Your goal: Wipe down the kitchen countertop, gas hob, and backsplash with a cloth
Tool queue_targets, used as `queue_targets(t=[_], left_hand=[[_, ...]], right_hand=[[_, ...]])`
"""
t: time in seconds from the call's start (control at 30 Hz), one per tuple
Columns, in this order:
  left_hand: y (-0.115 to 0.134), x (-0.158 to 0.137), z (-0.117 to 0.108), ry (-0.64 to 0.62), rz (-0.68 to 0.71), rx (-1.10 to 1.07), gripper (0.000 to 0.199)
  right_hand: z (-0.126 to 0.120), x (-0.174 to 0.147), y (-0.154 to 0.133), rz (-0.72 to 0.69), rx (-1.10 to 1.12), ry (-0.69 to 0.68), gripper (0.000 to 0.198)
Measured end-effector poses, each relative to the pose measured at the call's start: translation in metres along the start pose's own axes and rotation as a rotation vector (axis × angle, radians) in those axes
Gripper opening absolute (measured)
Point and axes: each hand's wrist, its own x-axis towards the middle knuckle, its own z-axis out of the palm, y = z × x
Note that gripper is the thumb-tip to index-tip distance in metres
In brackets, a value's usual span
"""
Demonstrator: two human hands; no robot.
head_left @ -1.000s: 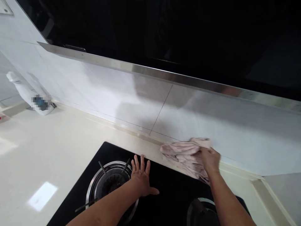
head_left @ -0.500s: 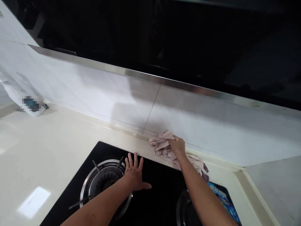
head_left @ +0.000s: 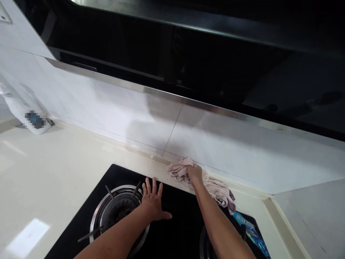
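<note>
My left hand (head_left: 153,201) lies flat with fingers spread on the black glass gas hob (head_left: 179,219), beside the left burner (head_left: 118,212). Behind the hob, my right hand (head_left: 195,174) grips a crumpled pale pink cloth (head_left: 180,169). The cloth rests on the strip of countertop along the foot of the tiled wall. Its loose end (head_left: 219,190) trails to the right, toward the hob's back right corner. Part of the right burner is hidden under my right forearm.
A dark range hood (head_left: 161,54) with a metal lower edge hangs low over the hob. On the left, a white bottle (head_left: 23,109) stands on the cream countertop (head_left: 67,154) near the wall. A blue sticker (head_left: 252,230) marks the hob's right side.
My right hand and the cloth have shifted slightly left and down, closer to the countertop. My left hand stays in place on the hob. The view has tilted a little.
</note>
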Motion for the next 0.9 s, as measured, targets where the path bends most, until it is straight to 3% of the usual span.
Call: queue_targets(t=[0.3, 0.43, 0.63, 0.73, 0.9], left_hand=[[0.000, -0.001, -0.001, -0.007, 0.002, -0.013, 0.139], [0.000, 0.001, 0.000, -0.002, 0.001, -0.002, 0.141], [-0.001, -0.001, -0.002, 0.002, -0.006, -0.009, 0.140], [-0.001, -0.002, -0.003, 0.009, -0.008, -0.004, 0.139], [0.000, 0.001, -0.001, 0.008, -0.036, 0.041, 0.137]], right_hand=[[0.006, 0.005, 0.002, 0.092, 0.113, 0.014, 0.026], [0.002, 0.009, -0.005, 0.067, 0.188, 0.066, 0.026], [-0.001, -0.008, -0.011, 0.061, 0.303, 0.076, 0.019], [-0.009, -0.006, -0.033, 0.026, 0.432, 0.096, 0.021], [-0.044, 0.036, -0.103, -0.131, 0.751, 0.122, 0.028]])
